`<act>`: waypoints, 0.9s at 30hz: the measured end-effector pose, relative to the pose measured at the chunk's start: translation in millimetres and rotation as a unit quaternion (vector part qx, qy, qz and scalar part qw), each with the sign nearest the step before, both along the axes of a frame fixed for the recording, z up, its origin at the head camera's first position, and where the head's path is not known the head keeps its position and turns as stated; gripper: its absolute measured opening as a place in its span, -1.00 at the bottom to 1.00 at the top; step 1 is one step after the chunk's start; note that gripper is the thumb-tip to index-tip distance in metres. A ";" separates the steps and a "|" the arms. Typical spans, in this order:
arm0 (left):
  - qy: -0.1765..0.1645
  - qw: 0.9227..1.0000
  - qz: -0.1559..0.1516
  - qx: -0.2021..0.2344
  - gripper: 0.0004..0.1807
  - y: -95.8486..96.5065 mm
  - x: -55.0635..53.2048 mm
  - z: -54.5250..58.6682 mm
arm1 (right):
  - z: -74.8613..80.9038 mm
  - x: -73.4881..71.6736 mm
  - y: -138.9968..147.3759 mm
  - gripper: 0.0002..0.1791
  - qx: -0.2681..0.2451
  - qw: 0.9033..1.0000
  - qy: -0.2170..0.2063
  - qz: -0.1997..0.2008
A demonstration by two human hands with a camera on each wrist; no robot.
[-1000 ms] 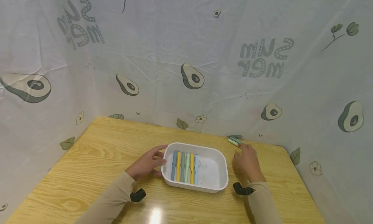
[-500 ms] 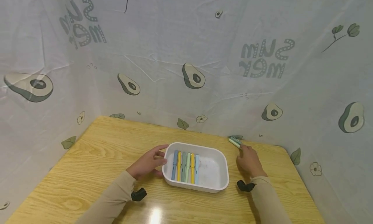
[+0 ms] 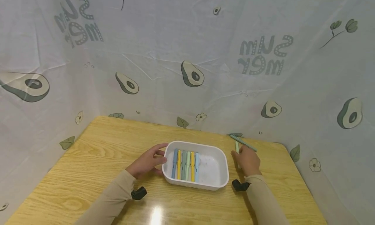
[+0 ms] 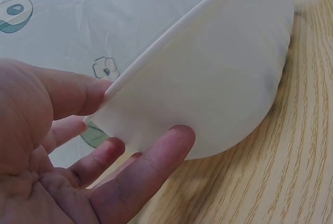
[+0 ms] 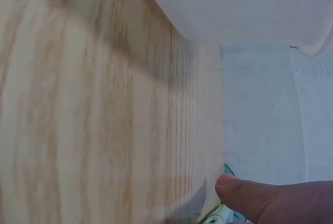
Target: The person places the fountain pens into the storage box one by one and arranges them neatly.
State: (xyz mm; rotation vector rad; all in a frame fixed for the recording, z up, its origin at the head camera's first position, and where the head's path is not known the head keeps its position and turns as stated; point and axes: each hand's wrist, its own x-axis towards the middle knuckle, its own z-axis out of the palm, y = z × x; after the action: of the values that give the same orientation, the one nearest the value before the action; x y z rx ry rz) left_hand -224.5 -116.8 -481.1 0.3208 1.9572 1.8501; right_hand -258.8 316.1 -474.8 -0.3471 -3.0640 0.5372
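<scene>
A white plastic bin (image 3: 215, 185) sits on the wooden table, with several capped pens side by side in its left half: blue, yellow (image 3: 192, 166), grey-green, pale green and light blue. My left hand (image 3: 147, 161) holds the bin's left end, thumb over the rim and fingers (image 4: 156, 167) spread along the outer wall. Right of the bin, my right hand (image 3: 248, 160) grips a pale green pen (image 3: 237, 146), its middle covered by the fingers. Behind that hand a grey-green pen (image 3: 241, 142) lies slanted on the table. In the right wrist view only the thumb (image 5: 276, 200) shows clearly.
The wooden table (image 3: 114, 147) ends at the back against a hanging white sheet (image 3: 158, 55) printed with avocados. Black camera mounts (image 3: 138, 193) sit on both wrists. The bin's right half (image 3: 212, 166) has bare floor.
My right hand has taken hold of the pale green pen and turned it from slanted to nearly front-to-back. The grey-green pen now shows more of its length. The left hand stays on the bin.
</scene>
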 end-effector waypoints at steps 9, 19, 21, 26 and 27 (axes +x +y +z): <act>-0.003 1.000 0.002 0.000 -0.29 -1.8 -1.9 1.7 | 6.6 -11.3 -7.8 -0.59 -0.004 0.999 -0.025 -0.022; 0.000 1.000 -0.005 -0.001 -0.28 -1.9 -3.7 -0.1 | 15.3 1.0 -10.6 -0.80 0.003 0.999 -0.036 0.024; 0.002 1.000 -0.005 -0.005 -0.28 -1.7 -3.6 -0.6 | 15.2 4.4 -12.1 -0.81 -0.004 0.999 -0.028 0.028; 0.003 1.000 -0.007 -0.009 -0.27 -2.0 -3.2 -1.2 | 14.3 13.6 -16.3 -0.74 -0.034 0.998 0.013 0.047; 0.003 1.000 -0.007 -0.009 -0.27 -2.1 -3.2 -1.1 | 14.3 15.6 -17.1 -0.71 -0.042 0.998 0.020 0.050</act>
State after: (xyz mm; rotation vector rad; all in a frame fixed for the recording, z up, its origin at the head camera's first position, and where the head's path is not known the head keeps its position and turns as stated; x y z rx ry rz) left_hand -227.7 -118.8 -482.2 0.3343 1.9698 1.8232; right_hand -243.3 299.1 -460.5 -0.1814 -3.0385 0.6706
